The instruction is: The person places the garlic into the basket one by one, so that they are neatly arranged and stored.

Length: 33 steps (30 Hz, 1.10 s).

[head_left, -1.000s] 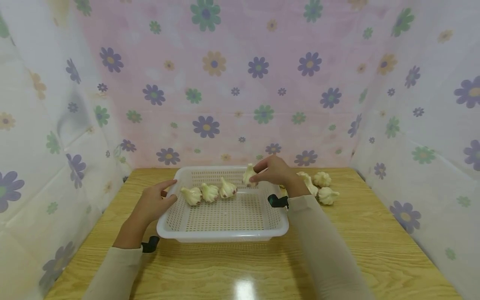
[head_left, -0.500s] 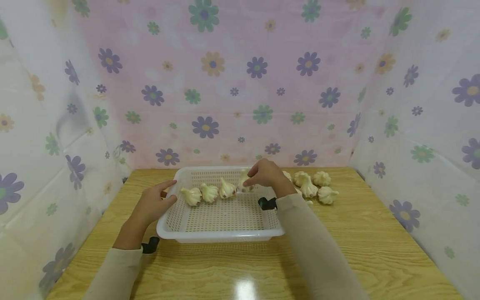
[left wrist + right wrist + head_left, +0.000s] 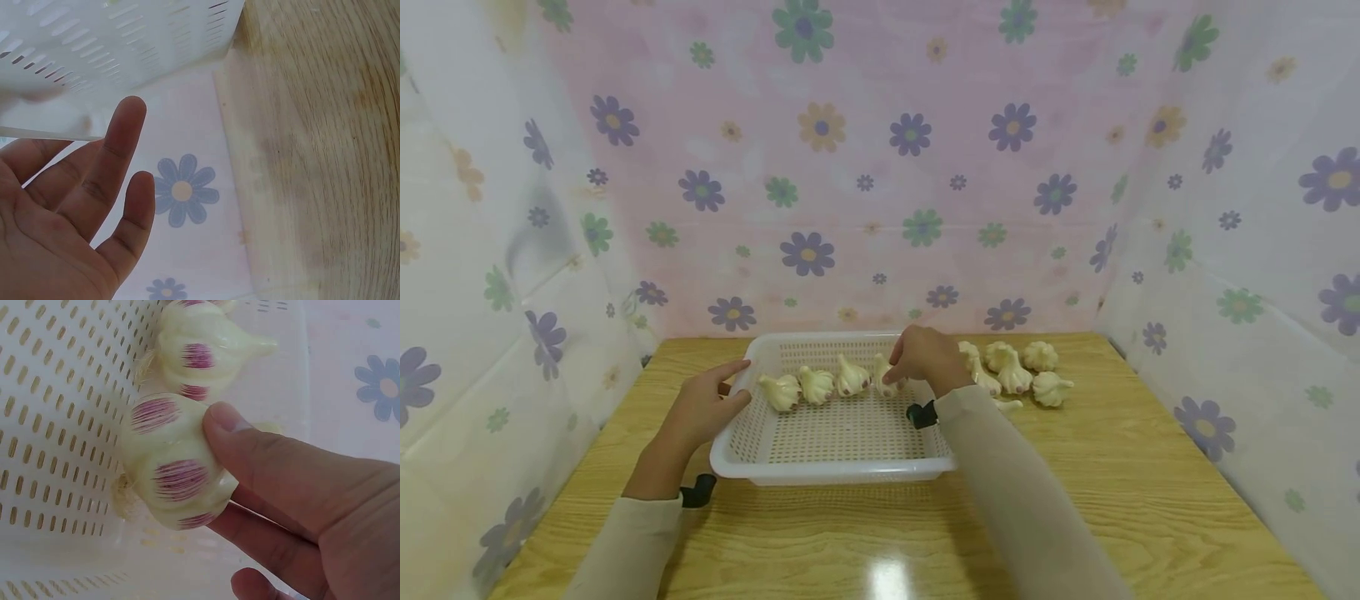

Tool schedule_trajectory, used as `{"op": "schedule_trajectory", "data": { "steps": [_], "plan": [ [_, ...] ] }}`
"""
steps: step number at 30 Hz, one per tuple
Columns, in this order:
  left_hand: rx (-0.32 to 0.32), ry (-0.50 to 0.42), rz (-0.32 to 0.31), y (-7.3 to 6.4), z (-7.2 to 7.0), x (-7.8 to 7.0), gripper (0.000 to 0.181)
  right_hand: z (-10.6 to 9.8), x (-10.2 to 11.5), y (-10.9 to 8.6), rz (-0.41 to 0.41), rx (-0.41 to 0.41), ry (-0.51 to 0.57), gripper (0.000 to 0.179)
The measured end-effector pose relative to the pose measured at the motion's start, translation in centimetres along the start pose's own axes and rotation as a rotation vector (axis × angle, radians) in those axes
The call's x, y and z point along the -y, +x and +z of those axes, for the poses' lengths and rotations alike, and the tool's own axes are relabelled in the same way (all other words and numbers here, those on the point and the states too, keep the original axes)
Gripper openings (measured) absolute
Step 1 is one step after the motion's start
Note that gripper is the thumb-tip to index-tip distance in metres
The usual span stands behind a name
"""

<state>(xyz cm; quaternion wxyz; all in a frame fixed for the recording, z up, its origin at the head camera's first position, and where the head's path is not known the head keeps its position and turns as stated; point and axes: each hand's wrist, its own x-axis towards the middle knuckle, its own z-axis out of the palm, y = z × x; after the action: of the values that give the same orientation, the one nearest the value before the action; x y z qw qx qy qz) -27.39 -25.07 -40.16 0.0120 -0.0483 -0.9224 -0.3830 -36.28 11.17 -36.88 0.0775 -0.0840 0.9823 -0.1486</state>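
Observation:
My right hand (image 3: 927, 358) pinches a garlic bulb (image 3: 175, 465) between thumb and fingers, inside the white plastic basket (image 3: 850, 468) near its back right. Purple streaks mark the bulb, its root end facing the perforated basket floor. Left of it three more garlic bulbs stand in a row: one close beside (image 3: 853, 377), a middle one (image 3: 817, 385) and a leftmost one (image 3: 780, 392). My left hand (image 3: 703, 407) rests at the basket's left rim, thumb and forefinger spread along it. In the left wrist view two fingers (image 3: 125, 131) extend loosely below the basket wall.
Right of the basket several garlic bulbs (image 3: 1015, 375) lie grouped on the wooden table (image 3: 1120, 483), partly hidden by my right arm. Flowered cloth (image 3: 880, 167) encloses the table at the back and both sides.
My right hand has moved left and lowered the garlic bulb beside the row in the basket. More of the bulbs on the table now show. The left hand stays at the rim.

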Motion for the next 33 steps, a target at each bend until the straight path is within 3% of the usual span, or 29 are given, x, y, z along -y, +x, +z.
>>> {"op": "schedule_trajectory", "data": {
  "steps": [6, 16, 26, 33],
  "plan": [
    [-0.003, 0.007, 0.011, 0.05, -0.11, 0.13, 0.063, 0.62, 0.35, 0.4, 0.021, -0.033, -0.03, 0.025],
    [-0.011, 0.001, 0.027, 0.33, 0.1, 0.61, 0.062, 0.72, 0.24, 0.59, 0.02, -0.019, -0.072, 0.026],
    [-0.007, -0.012, 0.012, 0.24, 0.24, 0.82, 0.062, 0.39, -0.03, 0.23, -0.019, -0.024, -0.012, 0.032],
    [-0.009, -0.018, 0.0, 0.36, 0.34, 0.92, 0.062, -0.04, -0.43, -0.11, -0.042, -0.046, 0.096, 0.035]
  ]
}}
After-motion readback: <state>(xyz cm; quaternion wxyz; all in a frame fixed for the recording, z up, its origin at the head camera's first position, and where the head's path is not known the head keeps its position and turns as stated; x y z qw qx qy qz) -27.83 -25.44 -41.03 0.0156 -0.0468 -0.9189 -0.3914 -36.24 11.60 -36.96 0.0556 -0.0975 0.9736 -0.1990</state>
